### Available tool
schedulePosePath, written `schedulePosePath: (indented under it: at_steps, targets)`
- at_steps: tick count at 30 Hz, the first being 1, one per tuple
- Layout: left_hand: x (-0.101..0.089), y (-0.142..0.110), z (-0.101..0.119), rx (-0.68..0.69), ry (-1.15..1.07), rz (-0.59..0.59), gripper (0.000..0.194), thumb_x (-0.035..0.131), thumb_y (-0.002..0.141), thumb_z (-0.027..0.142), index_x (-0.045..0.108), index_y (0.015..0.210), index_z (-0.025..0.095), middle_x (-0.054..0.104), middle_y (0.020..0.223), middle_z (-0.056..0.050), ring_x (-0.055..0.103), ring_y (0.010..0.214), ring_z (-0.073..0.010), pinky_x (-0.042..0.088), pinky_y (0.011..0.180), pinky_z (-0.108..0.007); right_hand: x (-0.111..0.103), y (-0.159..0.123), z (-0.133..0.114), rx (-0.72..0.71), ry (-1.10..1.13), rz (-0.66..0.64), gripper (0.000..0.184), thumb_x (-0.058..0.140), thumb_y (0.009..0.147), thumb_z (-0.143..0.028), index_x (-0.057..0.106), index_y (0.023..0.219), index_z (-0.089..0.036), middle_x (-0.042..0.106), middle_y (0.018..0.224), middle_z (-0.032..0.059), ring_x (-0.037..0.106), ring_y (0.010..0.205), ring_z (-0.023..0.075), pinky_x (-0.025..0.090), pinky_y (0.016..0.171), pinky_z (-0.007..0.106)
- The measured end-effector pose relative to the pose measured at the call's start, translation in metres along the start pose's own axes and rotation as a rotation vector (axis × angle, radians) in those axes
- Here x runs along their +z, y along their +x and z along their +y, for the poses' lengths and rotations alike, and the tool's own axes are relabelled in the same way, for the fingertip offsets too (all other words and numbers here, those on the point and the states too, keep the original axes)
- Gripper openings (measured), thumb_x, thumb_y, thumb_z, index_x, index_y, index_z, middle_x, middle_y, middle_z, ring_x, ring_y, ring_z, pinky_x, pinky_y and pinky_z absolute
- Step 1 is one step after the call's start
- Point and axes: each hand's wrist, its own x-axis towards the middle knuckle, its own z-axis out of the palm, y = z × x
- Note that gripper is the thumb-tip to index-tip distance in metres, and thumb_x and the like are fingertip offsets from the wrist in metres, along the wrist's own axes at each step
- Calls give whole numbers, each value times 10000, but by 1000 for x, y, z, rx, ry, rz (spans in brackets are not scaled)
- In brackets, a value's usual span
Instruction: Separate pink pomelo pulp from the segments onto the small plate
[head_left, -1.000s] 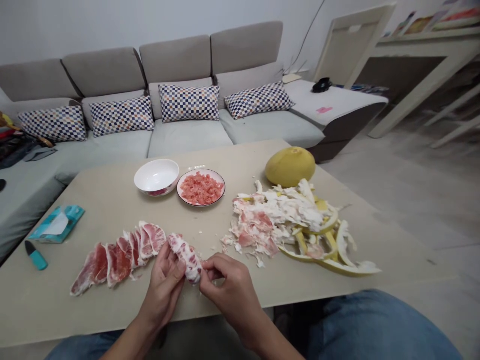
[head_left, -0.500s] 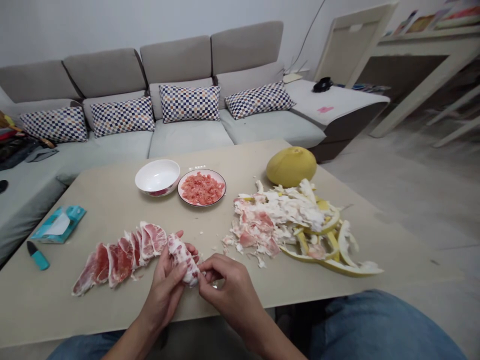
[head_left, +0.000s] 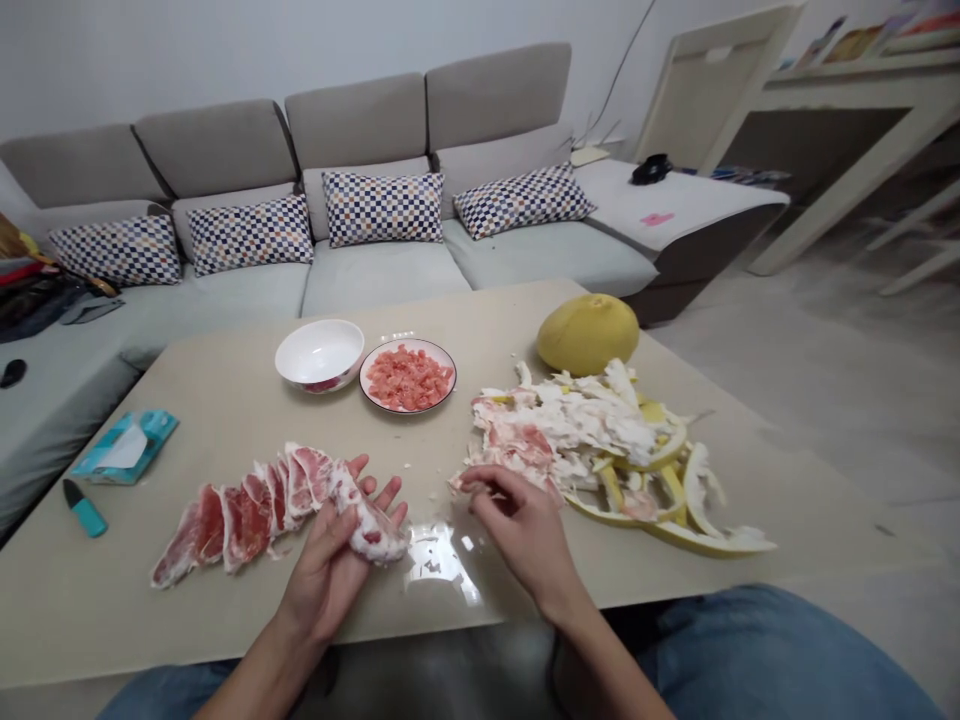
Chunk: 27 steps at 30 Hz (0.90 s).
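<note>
My left hand (head_left: pixel 322 575) holds a pomelo segment (head_left: pixel 366 522), covered in white pith with pink-red patches, across its palm and fingers. Its thumb rests on the near side, with the fingertips spread beyond. At the near edge of a pile of peel and pith (head_left: pixel 581 425), my right hand (head_left: pixel 521 530) has its fingers curled into a pinch. Whatever is between those fingertips is too small to make out. Left of my left hand, a row of pomelo segments (head_left: pixel 244 520) leans together on the table, red flesh showing.
Farther back are a white bowl (head_left: pixel 321 350), a plate of pink pomelo pieces (head_left: pixel 409 380) and a whole yellow pomelo (head_left: pixel 589 335). A tissue pack (head_left: pixel 127 450) and a teal-handled knife (head_left: pixel 86 510) lie at the left. Beyond the table (head_left: pixel 225 625) stands a grey sofa (head_left: pixel 382 280).
My right hand has left the pomelo segment and moved right to the peel pile. My left hand still holds the segment, its fingers now more spread.
</note>
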Motion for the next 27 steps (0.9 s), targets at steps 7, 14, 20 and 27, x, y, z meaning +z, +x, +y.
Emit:
schedulePosePath:
  at_steps: [7,14,20,27]
  targets:
    - [2,0,-1,-33,-39,28,563,602,868,191,425,1389,311,671,998,-45,502,1263,-300,297,1106,-563,-24,11,40,-287,-522,136,213,539,874,-317,696,897,-175,673,1030,156,617,960,306,470,858,483]
    - [11,-2,-4,1,131,127,523,657,838,196,472,1317,297,653,1014,-40,540,1223,-296,381,1054,-500,18,-31,-12,-461,-193,-134,199,628,855,-228,649,1052,-210,693,989,86,627,938,231,515,828,367]
    - [15,-7,-6,93,242,155,521,690,813,196,465,1270,308,638,957,-17,527,1242,-284,399,1039,-457,43,-38,-25,-505,-162,-111,134,628,773,-122,661,888,-181,701,829,69,639,772,213,520,695,320]
    - [20,-10,-9,125,281,216,498,749,759,212,494,1178,298,677,997,-22,522,1254,-285,385,1052,-458,52,-39,-21,-524,-260,-33,139,537,769,-85,630,728,-181,631,656,54,590,646,192,466,609,290]
